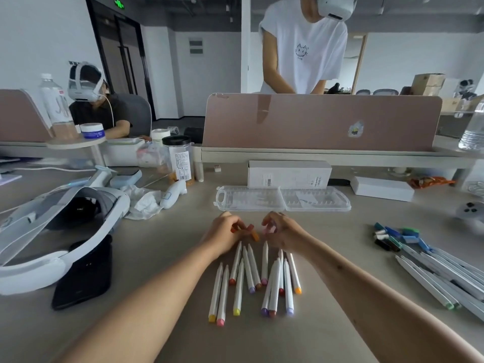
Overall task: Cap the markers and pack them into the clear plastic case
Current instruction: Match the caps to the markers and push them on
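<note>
Several white markers [251,273] with coloured ends in orange, yellow, pink and purple lie side by side on the desk between my forearms. Just beyond them my left hand [225,230] pinches small orange and red caps [248,229]. My right hand [282,230] is curled on a pink cap [269,228]. The clear plastic case [284,199] lies open and flat behind my hands, both halves showing. A second group of white markers [445,279] with green and blue ends lies at the right, with loose blue, green and black caps [395,237] beside it.
A white headset [52,224] on a black pouch [83,276] fills the left. Crumpled tissue [144,200], a jar [179,158] and white boxes [288,174] stand behind the case. A controller [468,210] sits far right. A pink divider [319,121] backs the desk; two people are beyond.
</note>
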`<state>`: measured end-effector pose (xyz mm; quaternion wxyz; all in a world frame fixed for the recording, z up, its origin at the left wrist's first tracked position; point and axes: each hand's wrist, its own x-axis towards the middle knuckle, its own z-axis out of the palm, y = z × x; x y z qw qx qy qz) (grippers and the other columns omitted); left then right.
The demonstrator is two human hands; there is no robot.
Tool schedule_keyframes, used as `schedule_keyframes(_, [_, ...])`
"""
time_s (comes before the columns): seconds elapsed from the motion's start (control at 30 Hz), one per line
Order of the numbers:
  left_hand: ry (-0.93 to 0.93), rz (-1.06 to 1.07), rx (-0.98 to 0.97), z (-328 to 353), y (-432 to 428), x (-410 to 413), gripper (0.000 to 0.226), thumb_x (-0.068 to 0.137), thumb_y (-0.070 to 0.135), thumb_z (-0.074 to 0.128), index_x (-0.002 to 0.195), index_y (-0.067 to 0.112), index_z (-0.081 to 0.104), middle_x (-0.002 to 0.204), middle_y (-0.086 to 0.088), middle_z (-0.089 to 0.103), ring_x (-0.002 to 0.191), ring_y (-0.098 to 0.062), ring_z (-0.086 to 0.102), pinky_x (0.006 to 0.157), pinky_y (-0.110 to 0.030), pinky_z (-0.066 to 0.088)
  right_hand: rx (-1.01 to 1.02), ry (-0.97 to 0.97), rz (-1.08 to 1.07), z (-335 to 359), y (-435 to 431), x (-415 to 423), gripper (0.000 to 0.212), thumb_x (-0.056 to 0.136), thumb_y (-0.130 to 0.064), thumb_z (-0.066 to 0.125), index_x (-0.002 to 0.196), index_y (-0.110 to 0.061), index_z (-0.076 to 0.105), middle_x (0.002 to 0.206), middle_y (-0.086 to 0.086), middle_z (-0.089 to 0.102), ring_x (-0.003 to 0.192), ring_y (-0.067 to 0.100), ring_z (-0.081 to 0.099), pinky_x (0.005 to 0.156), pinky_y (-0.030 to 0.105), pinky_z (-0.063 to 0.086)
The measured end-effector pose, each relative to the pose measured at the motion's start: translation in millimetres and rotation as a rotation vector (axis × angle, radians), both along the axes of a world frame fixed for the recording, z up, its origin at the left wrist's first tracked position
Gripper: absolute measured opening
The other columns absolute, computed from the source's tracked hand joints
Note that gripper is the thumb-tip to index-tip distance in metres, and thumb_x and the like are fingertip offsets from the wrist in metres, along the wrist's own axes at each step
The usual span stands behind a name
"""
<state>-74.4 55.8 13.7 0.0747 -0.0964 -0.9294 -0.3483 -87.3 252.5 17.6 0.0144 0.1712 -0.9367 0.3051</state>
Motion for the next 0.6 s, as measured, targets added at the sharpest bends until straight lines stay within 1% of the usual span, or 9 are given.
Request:
schedule_keyframes(0.07, [0.009,-0.003,0.009,0.5,0.8,0.7,0.024,0.084,0.032,0.076,0.094,0.011,0.072,0.098,0.0,0.053,0.086,-0.011,0.051,0.066,-0.005,0.035,-0.077,-0.057,-0.027,3.9,-1.2,2.2,0.039,0.085,-0.018,0.073,0.119,-0.014,0.055,0.111,0.003,0.057,0.095,0.02,0.06,0.074,0.032,0.053])
schedule_keyframes(0.13, [0.017,-0.003,0.008,1.5,0.6,0.7,0.023,0.084,0.03,0.076,0.096,0.011,0.072,0.102,-0.001,0.054,0.088,-0.01,0.053,0.068,-0.007,0.036,-0.093,-0.093,-0.03,9.8,-0.6,5.5,0.043,0.086,-0.022,0.072,0.124,-0.016,0.053,0.114,0.001,0.058,0.098,0.02,0.062,0.076,0.031,0.058])
schedule_keyframes(0.2, [0.026,-0.001,-0.01,3.1,1.2,0.9,0.021,0.087,0.027,0.073,0.1,0.011,0.071,0.106,-0.001,0.053,0.09,-0.012,0.054,0.076,-0.015,0.038,-0.138,-0.127,-0.014,15.3,2.9,9.9,0.043,0.089,-0.022,0.069,0.128,-0.016,0.052,0.117,0.0,0.057,0.092,0.014,0.061,0.07,0.022,0.057])
schedule_keyframes(0.27, [0.034,-0.011,-0.036,3.4,2.2,0.9,0.019,0.089,0.026,0.07,0.102,0.013,0.071,0.107,0.002,0.053,0.096,-0.017,0.057,0.082,-0.022,0.041,-0.199,-0.169,-0.007,18.5,8.8,14.0,0.043,0.091,-0.015,0.066,0.131,-0.012,0.051,0.125,0.001,0.054,0.087,0.005,0.058,0.061,0.007,0.048])
schedule_keyframes(0.3, [0.034,-0.021,-0.05,3.1,2.3,0.9,0.017,0.09,0.027,0.069,0.102,0.015,0.071,0.106,0.004,0.054,0.097,-0.019,0.058,0.084,-0.025,0.044,-0.214,-0.173,-0.003,19.0,13.6,15.6,0.044,0.091,-0.012,0.065,0.133,-0.011,0.051,0.13,0.002,0.053,0.092,0.007,0.059,0.065,0.006,0.046])
schedule_keyframes(0.4, [0.041,-0.006,-0.061,6.2,4.3,5.3,0.016,0.089,0.044,0.062,0.097,0.033,0.071,0.11,0.007,0.06,0.099,-0.016,0.06,0.095,-0.04,0.049,-0.16,-0.105,0.021,19.9,29.7,20.0,0.039,0.093,-0.01,0.06,0.131,-0.017,0.054,0.135,0.001,0.055,0.117,0.017,0.057,0.089,0.018,0.043])
schedule_keyframes(0.5, [0.102,0.059,0.004,11.5,11.4,3.6,0.057,0.073,0.072,0.045,0.107,0.034,0.071,0.128,0.006,0.062,0.116,-0.016,0.059,0.102,-0.043,0.047,-0.165,-0.025,0.033,23.6,47.4,21.1,0.024,0.096,-0.009,0.057,0.119,-0.013,0.063,0.12,-0.001,0.065,0.1,0.001,0.061,0.08,0.004,0.04])
schedule_keyframes(0.57, [0.131,0.086,0.004,16.9,20.0,-1.9,0.058,0.08,0.067,0.045,0.119,0.03,0.068,0.137,0.006,0.058,0.127,-0.015,0.053,0.107,-0.046,0.042,-0.185,0.026,0.06,31.5,57.1,18.9,0.019,0.096,-0.013,0.057,0.112,-0.012,0.067,0.107,-0.002,0.068,0.086,-0.008,0.059,0.072,0.001,0.041])
schedule_keyframes(0.6, [0.153,0.084,-0.007,20.0,25.2,-4.7,0.052,0.085,0.06,0.048,0.124,0.029,0.065,0.139,0.006,0.057,0.129,-0.015,0.051,0.109,-0.046,0.041,-0.192,0.032,0.079,36.5,61.3,16.6,0.018,0.096,-0.013,0.057,0.11,-0.012,0.068,0.104,-0.002,0.069,0.085,-0.005,0.06,0.072,0.004,0.043])
